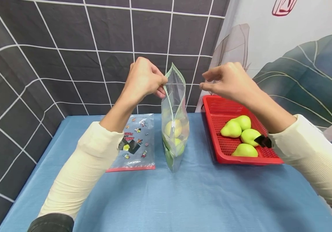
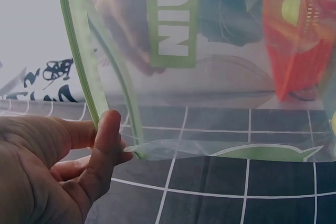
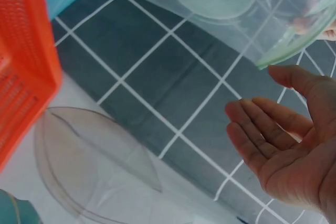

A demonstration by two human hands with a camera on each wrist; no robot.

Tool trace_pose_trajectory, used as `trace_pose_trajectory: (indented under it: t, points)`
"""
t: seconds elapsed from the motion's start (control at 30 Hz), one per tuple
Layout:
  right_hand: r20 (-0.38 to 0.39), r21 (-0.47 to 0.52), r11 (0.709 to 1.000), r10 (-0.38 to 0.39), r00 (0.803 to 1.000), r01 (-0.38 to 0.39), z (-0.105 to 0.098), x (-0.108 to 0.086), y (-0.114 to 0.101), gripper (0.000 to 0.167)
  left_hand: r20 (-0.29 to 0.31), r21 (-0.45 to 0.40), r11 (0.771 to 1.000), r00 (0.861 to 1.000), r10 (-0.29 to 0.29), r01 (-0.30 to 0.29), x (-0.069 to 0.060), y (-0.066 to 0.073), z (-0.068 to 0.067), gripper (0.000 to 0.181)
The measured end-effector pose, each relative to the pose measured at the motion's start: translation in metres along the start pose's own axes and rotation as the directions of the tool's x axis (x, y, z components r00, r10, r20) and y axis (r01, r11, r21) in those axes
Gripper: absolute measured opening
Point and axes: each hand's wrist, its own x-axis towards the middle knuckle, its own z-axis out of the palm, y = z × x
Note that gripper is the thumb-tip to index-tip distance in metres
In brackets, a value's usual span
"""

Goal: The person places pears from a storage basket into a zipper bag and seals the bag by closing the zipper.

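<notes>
Left hand [image 1: 147, 77] pinches clear bag [image 1: 180, 96] by top edge — bag upright between hands, yellow-green fruit [image 1: 174, 129] inside. Right hand [image 1: 229, 80] raised, apart from bag. Below right hand: red basket [image 1: 216, 145], green pears [image 1: 249, 137] in it. Below left hand — flat printed bag [image 1: 147, 135] on blue cloth [image 1: 166, 199].

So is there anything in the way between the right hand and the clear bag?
Nothing I can see. There's just an open gap between the right hand and the clear bag. The left hand pinches its other side, and the red basket sits lower down.
</notes>
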Motion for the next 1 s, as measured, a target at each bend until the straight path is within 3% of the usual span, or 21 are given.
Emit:
trace_pose_trajectory:
  t: [0.2,0.47,0.73,0.9,1.0]
  points:
    - [0.011,-0.043,0.999,0.008,1.000,-0.007,0.009,-0.007,0.022,0.046,-0.009,0.017,1.000,1.000,-0.013,0.013,0.000,0.001,0.000,0.020]
    - [0.107,-0.114,0.991,0.079,0.991,-0.067,0.018,-0.019,0.053,0.046,-0.012,-0.001,1.000,1.000,-0.010,0.010,0.000,0.001,0.001,0.018]
    - [0.207,-0.185,0.972,0.183,0.961,-0.145,0.031,-0.038,0.082,0.049,0.001,0.012,1.000,1.000,-0.025,0.024,-0.002,0.004,0.000,0.018]
    - [0.234,-0.185,0.965,0.229,0.945,-0.188,0.042,-0.051,0.097,0.027,0.011,0.014,1.000,1.000,-0.025,0.025,-0.002,0.006,0.001,0.018]
    - [0.254,-0.193,0.959,0.254,0.933,-0.209,0.046,-0.059,0.105,0.025,0.012,0.015,1.000,1.000,-0.021,0.020,-0.002,0.006,0.002,0.017]
